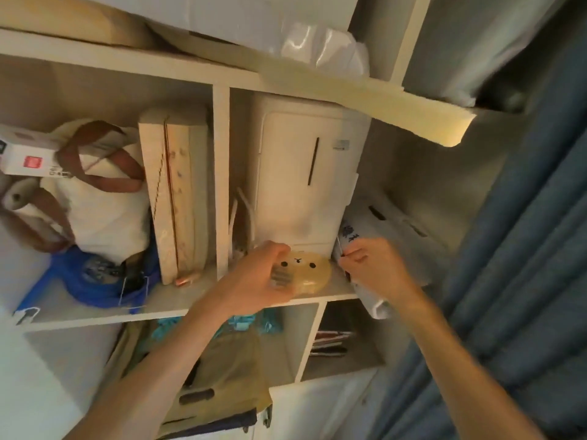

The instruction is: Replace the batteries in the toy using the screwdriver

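Here the left hand (263,274) grips a round yellow toy (301,274) over the shelf (178,300) edge, face side up, eyes toward the white appliance (301,173). Right hand (371,265) is clenched on a thin screwdriver (340,249), shaft near-upright, just right of the toy.

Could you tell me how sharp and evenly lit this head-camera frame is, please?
Head view: warm, dim light; both hands, left hand on the toy and right hand, are motion-blurred; wide-angle lens bends the shelf edges; curtain smeared.
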{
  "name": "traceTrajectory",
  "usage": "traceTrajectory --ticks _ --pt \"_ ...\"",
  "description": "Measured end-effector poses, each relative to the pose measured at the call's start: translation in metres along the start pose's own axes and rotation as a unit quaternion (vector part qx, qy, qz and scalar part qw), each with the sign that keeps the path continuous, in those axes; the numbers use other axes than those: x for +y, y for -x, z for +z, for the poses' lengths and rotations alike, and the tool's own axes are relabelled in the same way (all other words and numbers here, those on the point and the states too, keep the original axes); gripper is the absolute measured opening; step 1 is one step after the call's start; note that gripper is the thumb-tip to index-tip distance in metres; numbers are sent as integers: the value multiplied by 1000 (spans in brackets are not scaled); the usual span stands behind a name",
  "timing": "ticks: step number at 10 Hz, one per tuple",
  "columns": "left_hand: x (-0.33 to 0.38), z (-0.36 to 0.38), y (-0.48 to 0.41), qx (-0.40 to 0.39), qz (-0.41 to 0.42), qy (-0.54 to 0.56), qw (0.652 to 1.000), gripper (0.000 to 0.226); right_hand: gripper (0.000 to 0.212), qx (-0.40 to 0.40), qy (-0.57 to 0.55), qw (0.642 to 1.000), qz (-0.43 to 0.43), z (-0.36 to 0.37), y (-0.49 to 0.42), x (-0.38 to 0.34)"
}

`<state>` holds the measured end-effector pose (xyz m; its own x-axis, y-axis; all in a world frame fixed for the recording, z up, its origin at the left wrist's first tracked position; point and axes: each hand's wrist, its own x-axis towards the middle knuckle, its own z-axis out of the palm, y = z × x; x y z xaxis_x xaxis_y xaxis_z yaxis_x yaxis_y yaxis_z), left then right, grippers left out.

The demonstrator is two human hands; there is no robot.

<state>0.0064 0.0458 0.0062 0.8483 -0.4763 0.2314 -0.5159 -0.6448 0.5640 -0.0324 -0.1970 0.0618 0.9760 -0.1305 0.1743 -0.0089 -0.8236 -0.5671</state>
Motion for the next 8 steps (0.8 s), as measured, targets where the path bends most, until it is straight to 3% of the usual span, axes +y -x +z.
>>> traceTrajectory --ticks 2,3,5,6,7,8 --pt "-8 21 -15 -16 -69 -63 995 57 14 -75 145 985 -55 47 -48 12" --pt "-20 30 -15 -34 -102 -76 991 57 17 -106 177 976 -61 65 -50 17" --pt "-29 36 -10 -44 -141 -119 982 80 23 -116 163 978 -61 69 -49 18" --pt "-15 33 -3 -17 -158 -83 984 95 24 -109 137 982 -71 60 -40 14" --pt "-1 28 9 46 -153 -20 987 99 19 -55 90 986 -129 48 -30 14" --pt "22 14 25 97 -157 34 982 94 62 -39 -35 985 -163 27 -20 18"
